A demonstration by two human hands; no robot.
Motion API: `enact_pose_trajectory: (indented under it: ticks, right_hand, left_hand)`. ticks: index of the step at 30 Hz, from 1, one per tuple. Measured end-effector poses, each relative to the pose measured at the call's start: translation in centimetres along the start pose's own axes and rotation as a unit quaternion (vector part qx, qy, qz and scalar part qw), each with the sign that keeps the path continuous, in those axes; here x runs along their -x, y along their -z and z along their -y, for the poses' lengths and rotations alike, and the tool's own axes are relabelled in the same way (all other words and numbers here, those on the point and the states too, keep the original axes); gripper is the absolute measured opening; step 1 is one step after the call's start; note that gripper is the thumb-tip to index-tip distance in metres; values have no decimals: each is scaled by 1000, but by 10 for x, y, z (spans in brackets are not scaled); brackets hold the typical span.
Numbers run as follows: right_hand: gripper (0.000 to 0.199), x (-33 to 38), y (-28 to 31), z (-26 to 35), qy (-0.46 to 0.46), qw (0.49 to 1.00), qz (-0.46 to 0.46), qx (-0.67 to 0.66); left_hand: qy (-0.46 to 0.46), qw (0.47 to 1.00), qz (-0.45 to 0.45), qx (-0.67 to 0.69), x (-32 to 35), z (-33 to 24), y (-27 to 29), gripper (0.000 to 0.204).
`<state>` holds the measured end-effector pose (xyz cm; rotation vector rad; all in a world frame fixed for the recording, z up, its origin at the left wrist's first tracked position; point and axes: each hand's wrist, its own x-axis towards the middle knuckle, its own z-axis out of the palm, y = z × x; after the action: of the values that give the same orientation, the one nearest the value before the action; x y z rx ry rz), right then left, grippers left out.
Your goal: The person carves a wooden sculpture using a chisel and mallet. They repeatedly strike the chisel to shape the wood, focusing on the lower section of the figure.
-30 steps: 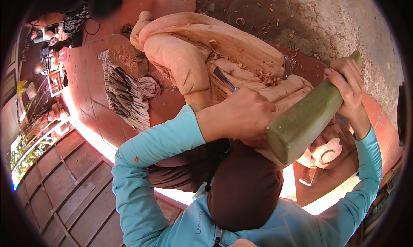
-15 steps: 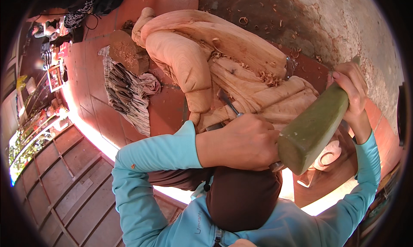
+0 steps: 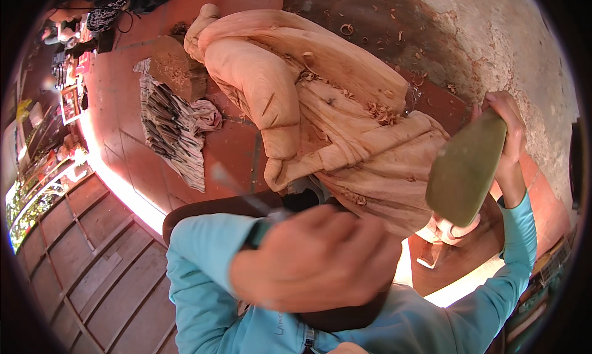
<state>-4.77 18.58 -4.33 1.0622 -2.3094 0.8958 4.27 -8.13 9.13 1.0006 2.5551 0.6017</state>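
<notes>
A large carved wooden figure (image 3: 351,120) with draped folds lies in front of me. My left hand (image 3: 314,258) is close to my body, smeared by motion, its fingers curled around a chisel (image 3: 240,191). The blurred blade points away to the upper left, apart from the carving. In my right hand (image 3: 510,126) is a green, block-like mallet (image 3: 465,172), held up at the right beyond the figure's near end. The mallet's handle is hidden behind its head and my fingers. Curled wood shavings (image 3: 382,113) sit in the carving's hollow.
Several carving tools (image 3: 163,117) lie on a striped cloth (image 3: 191,163) on the red tiles at the left. Behind it stands a round wood block (image 3: 176,64). A rough wall (image 3: 518,40) rises at the right, and another carved wooden piece (image 3: 453,231) sits below the mallet.
My left hand has drawn the chisel back from the carving, toward my body and to the left. The mallet has turned in my right hand and shifted slightly right, away from my left hand.
</notes>
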Motion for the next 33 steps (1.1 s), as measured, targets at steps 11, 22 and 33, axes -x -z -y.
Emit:
enact_pose_trajectory:
  ticks: [11, 22, 33]
  right_hand:
    - [48, 12, 3, -6, -72, 997, 40, -10]
    - [53, 16, -16, 22, -72, 981, 152, -100]
    - [40, -3, -29, 91, -117, 960, 216, -134]
  left_hand:
    - [156, 972, 145, 102, 96, 54, -7, 26]
    - [7, 999, 40, 23, 84, 117, -103, 41]
    - [-28, 997, 34, -56, 97, 143, -140, 44]
